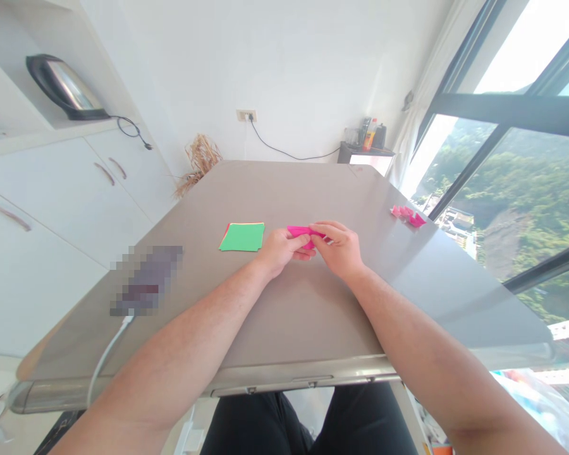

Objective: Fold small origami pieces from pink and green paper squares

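A bright pink piece of folded paper is held between both hands, just above the middle of the table. My left hand pinches its left part, thumb on top. From the right, my right hand grips the other end with thumb and fingertips. The fingers cover much of the paper, so its exact folded shape is hidden. Left of my left hand lies a stack of square coloured paper, green on top, with red and pale edges peeking out. Several pink folded paper pieces rest near the table's right edge.
The grey table reaches toward the wall. A blurred-out dark device with a white cable lies at left. Windows line the right side. An electric kettle stands on a shelf; bottles sit on a small cabinet behind the table.
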Demonstrator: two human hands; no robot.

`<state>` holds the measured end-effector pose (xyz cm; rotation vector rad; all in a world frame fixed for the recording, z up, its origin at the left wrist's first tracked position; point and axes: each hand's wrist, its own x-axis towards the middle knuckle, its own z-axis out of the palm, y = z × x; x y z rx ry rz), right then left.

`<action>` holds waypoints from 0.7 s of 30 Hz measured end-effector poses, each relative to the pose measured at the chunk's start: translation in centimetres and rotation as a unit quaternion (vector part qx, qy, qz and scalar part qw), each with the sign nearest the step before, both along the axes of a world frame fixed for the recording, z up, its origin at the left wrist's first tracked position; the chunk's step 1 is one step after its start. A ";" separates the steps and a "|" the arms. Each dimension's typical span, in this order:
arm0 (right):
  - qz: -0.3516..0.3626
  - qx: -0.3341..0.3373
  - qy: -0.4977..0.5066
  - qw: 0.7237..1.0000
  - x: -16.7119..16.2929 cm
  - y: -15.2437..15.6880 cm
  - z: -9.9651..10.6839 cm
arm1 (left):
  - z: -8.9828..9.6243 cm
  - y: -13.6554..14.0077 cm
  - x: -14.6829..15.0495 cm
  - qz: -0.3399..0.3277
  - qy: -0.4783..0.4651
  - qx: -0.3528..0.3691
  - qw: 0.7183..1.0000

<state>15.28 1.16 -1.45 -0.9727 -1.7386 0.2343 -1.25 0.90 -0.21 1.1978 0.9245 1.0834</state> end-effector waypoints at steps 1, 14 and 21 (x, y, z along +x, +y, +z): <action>0.000 0.003 -0.001 1.000 0.0 0.0 0.0 | 0.0 0.0 0.0 -0.002 0.000 0.001 1.000; 0.009 -0.180 0.029 0.983 0.1 -0.8 1.6 | -0.2 -0.2 0.0 0.004 0.141 0.059 0.988; 0.006 -0.235 0.018 0.972 0.2 -0.7 1.9 | -0.2 -0.3 -0.2 -0.003 0.145 0.060 0.988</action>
